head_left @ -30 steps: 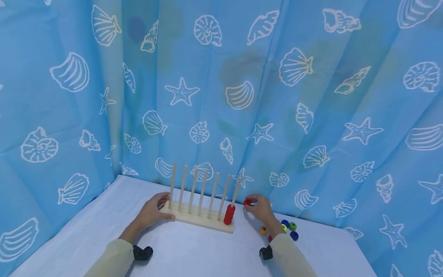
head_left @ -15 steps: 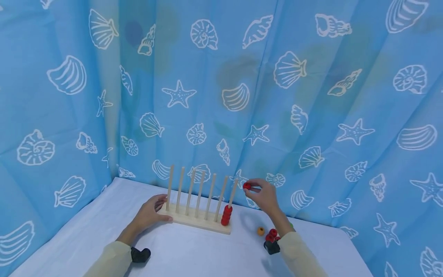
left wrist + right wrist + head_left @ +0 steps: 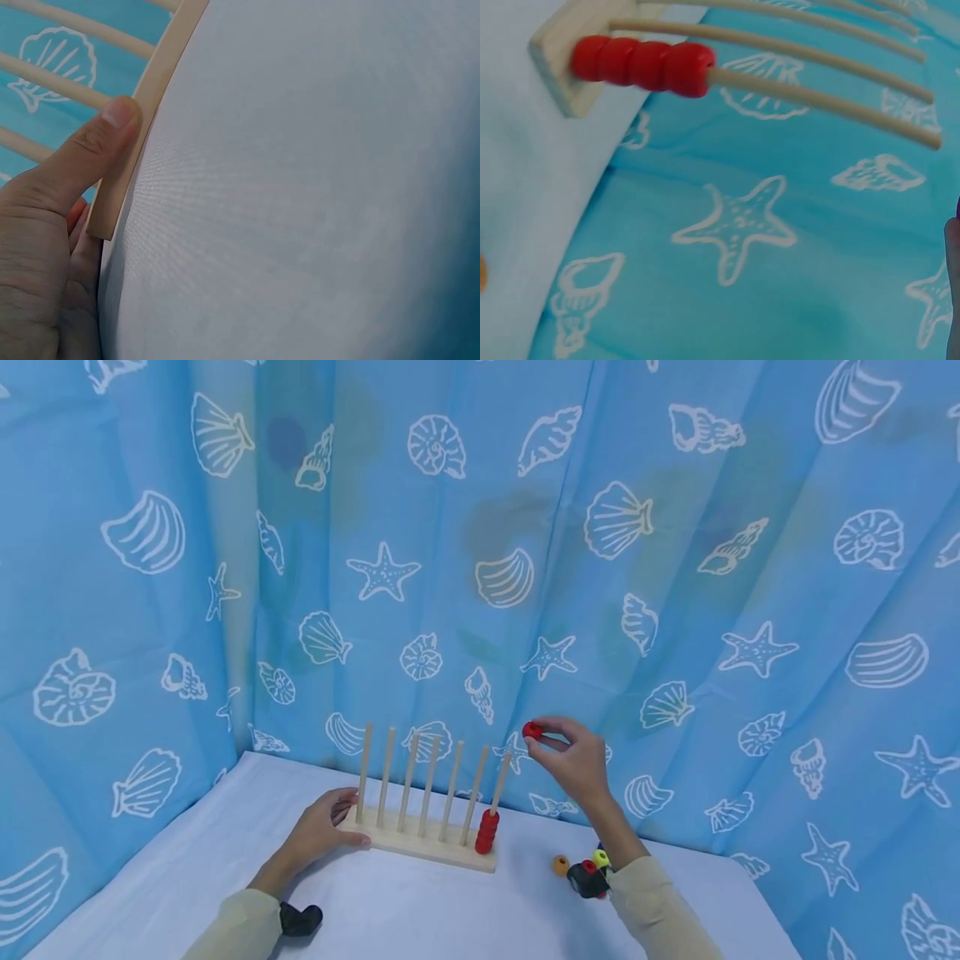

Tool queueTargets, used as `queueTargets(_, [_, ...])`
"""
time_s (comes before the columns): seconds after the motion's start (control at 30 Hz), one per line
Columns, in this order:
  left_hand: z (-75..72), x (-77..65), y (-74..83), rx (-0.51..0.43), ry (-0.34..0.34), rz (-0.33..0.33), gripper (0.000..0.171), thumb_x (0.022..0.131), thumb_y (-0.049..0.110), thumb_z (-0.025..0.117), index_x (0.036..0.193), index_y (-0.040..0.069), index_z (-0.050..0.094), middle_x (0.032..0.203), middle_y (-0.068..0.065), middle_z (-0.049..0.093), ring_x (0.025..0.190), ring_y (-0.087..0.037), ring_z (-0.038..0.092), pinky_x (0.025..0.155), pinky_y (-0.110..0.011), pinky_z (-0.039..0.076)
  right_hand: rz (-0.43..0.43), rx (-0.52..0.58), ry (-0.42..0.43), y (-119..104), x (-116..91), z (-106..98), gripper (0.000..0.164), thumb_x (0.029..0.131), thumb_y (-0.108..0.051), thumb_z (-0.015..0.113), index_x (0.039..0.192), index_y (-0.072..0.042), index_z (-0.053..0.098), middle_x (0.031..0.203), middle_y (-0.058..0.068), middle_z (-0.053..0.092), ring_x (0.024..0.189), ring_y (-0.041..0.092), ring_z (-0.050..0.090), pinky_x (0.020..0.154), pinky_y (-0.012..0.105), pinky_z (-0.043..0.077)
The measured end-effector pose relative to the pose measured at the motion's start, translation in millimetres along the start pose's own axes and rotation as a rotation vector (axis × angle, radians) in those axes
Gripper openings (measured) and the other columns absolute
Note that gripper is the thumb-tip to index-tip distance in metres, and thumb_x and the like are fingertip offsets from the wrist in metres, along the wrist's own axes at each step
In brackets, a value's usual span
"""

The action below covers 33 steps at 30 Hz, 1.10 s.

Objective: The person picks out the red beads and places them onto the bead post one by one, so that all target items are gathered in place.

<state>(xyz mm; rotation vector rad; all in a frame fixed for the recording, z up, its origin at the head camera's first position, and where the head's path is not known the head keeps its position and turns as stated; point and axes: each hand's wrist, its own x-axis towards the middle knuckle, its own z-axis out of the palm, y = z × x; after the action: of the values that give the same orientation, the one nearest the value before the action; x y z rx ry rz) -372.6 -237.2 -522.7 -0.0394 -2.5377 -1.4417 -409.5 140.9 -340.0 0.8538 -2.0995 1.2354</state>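
A wooden peg stand (image 3: 420,843) with several upright pegs stands on the white cloth. My left hand (image 3: 318,828) grips its left end, thumb (image 3: 90,150) along the front edge and fingers behind. Several red beads (image 3: 487,832) are stacked at the bottom of the rightmost peg; the right wrist view shows this stack (image 3: 641,64) against the base. My right hand (image 3: 577,762) pinches one red bead (image 3: 532,730) between thumb and fingertips. That bead is a little above and right of the rightmost peg's tip, apart from it. Only a sliver of finger (image 3: 954,277) shows at the right wrist view's edge.
Loose beads lie on the cloth below my right forearm: an orange bead (image 3: 560,865), a yellow bead (image 3: 601,858) and others, partly hidden by the black wrist camera (image 3: 587,882) and sleeve. A blue shell-patterned curtain (image 3: 450,568) hangs close behind the table.
My right hand has lifted the red bead from low beside the stand to above the rightmost peg's tip height. The left hand keeps its grip. The head view has tilted slightly.
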Motion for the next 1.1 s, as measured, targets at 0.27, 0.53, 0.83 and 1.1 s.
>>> queueTargets(0.27, [0.6,0.4,-0.7,-0.001,0.005,-0.001,0.1,0.059,0.034,0.093,0.14,0.0,0.045,0.132,-0.02,0.054,0.128,-0.04,0.048,0.104,-0.046,0.043,-0.025,0.034,0.001,-15,0,9,0.031,0.08,-0.006,0.08,0.11,-0.006,0.071,0.107,0.005,0.067,0.099,0.02,0.067,0.081,0.045,0.059])
queueTargets(0.53, [0.8,-0.3,0.1,0.001,0.002,-0.002,0.1,0.06,0.034,0.093,0.141,0.0,0.045,0.133,-0.021,0.054,0.129,-0.039,0.048,0.105,-0.046,0.043,-0.015,0.049,0.003,-43,-8,13,0.03,0.08,0.003,0.076,0.109,0.006,0.068,0.105,0.017,0.067,0.097,0.03,0.068,0.079,0.051,0.058])
queueTargets(0.83, [2.1,-0.6,2.4,-0.012,0.002,-0.005,0.099,0.06,0.032,0.093,0.141,0.001,0.044,0.134,-0.021,0.053,0.13,-0.039,0.046,0.106,-0.047,0.042,0.057,0.051,0.037,-9,-18,26,0.032,0.08,-0.015,0.082,0.11,-0.013,0.072,0.108,-0.005,0.068,0.098,0.014,0.068,0.078,0.03,0.059])
queueTargets(1.1, [0.1,-0.4,1.6,-0.017,0.002,0.007,0.099,0.06,0.032,0.093,0.14,0.0,0.045,0.133,-0.019,0.055,0.129,-0.038,0.048,0.106,-0.045,0.042,0.043,0.092,0.039,-5,-23,30,0.033,0.083,-0.016,0.079,0.113,-0.004,0.07,0.109,-0.001,0.069,0.1,0.017,0.068,0.08,0.031,0.059])
